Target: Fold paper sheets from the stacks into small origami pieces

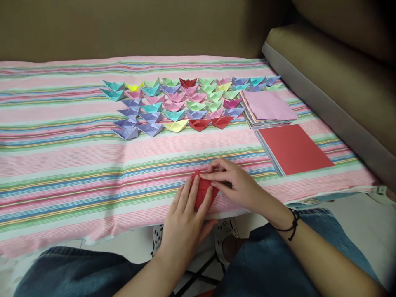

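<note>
A folded piece of red paper [202, 191] lies on the striped cloth close to its front edge, under both hands. My left hand [185, 212] presses it from above with fingers stretched and spread; its thumb rests lower, by the cloth's edge. From the right, my right hand [235, 181] has its index finger and thumb closed together at the upper part of the paper, the other fingers curled. Fingers partly cover the folds. Beyond the hands stand rows of small folded paper boats in many colours, among them a yellow boat [175, 126] and a red boat [199, 124].
To the right lie a stack of square paper with a red top sheet [295, 148] and another stack with a pink top sheet [269, 105]. A brown cushioned armrest [334, 90] borders the right side of the striped cloth [68, 161]. A brown backrest [123, 29] rises behind.
</note>
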`<state>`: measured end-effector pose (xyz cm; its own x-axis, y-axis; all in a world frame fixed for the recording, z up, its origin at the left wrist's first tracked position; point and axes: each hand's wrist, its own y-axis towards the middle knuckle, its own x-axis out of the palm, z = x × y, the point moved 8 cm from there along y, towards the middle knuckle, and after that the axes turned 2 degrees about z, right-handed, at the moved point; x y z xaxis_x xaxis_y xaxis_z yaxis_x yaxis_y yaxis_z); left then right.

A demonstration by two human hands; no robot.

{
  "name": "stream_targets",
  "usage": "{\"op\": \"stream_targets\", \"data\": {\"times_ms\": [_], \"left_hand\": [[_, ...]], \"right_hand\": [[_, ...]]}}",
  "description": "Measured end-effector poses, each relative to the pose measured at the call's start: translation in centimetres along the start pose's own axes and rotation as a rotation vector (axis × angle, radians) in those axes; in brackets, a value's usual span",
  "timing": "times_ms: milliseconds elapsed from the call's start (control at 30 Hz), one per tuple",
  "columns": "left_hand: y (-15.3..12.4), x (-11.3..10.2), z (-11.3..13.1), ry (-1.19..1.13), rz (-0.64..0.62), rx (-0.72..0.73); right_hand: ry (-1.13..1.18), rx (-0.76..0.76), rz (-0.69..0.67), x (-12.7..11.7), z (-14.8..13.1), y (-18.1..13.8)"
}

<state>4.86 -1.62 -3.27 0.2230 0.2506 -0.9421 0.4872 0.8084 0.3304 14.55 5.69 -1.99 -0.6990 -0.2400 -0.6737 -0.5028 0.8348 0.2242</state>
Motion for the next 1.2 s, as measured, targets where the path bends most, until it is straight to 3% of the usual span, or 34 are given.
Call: {"op": "stream_targets", "data": {"times_ms": [567, 967, 1200], "left_hand": [[-1.9, -1.6, -2.3, -0.003, 0.071, -0.121], [-2.5, -4.2, -3.6, 0.07, 0.171, -0.09], [-0.8, -3.9, -6.4, -0.283, 0.139, -0.172]], "right_hand": [[-0.033, -0.036, -0.004, 0.2, 0.1, -0.3], [-0.03, -0.051, -0.037, 0.4, 0.4, -0.3], [0.005, 0.012, 0.009, 0.0, -0.1, -0.3]]}}
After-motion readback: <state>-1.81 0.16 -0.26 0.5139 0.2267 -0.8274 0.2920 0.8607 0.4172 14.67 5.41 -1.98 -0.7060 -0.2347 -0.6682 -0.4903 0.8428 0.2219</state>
